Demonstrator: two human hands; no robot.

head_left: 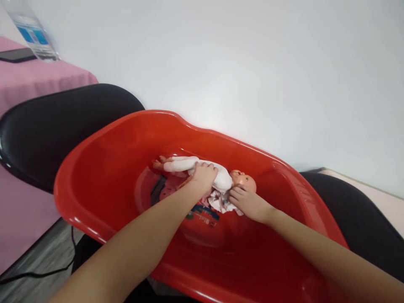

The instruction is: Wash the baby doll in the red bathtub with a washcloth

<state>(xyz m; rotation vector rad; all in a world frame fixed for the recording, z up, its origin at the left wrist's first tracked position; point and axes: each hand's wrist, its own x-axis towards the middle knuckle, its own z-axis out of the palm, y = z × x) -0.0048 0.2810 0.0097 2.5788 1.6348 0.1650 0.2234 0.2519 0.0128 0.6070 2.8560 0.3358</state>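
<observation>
A baby doll [221, 176] in a white suit lies on its back in the bottom of a red plastic baby tub [104, 168], head to the right, feet to the left. My left hand [204, 176] lies over the doll's middle with fingers curled around its body. My right hand [248, 203] rests just below the doll's head [244, 181], fingers bent against its neck and a patterned cloth [221, 203] that lies under the doll.
The tub rests across two black chairs [47, 130] against a white wall. At the far left is a table with a pink cloth [34, 80], bearing a dark phone [15, 54] and a clear water bottle [33, 33]. A black cable [38, 273] runs along the floor.
</observation>
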